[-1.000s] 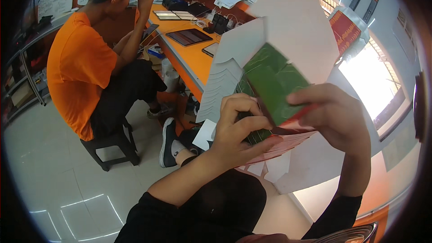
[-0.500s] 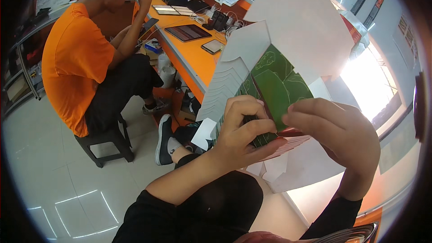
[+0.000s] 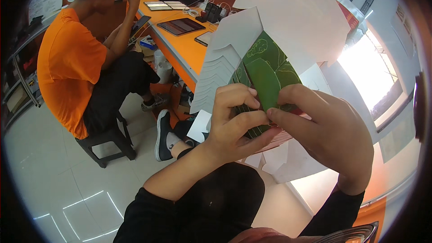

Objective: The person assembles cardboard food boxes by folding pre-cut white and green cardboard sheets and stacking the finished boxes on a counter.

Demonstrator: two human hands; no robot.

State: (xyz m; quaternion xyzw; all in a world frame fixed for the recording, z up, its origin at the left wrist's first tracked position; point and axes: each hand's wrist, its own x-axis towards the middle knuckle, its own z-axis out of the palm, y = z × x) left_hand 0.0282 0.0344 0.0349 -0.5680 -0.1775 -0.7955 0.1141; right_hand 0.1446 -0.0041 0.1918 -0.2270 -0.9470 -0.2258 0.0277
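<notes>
A large white card blank with fanned layered card edges beside it rises in front of me. Between my hands is a dark green printed card carton with pale line drawings, partly folded. My left hand is closed around its near left side, with fingers bent over the edge. My right hand pinches a plain green curved flap between thumb and fingers, close to the left fingertips. Reddish card layers show under my hands. The carton's underside is hidden.
A person in an orange shirt sits on a dark stool at left, holding a phone. An orange counter carries a tablet, chargers and cables. A foot in a dark shoe is beneath it.
My right fingers have moved left, closer to my left hand, and the green flap now stands narrower and more curved between them. The whole view has shifted slightly.
</notes>
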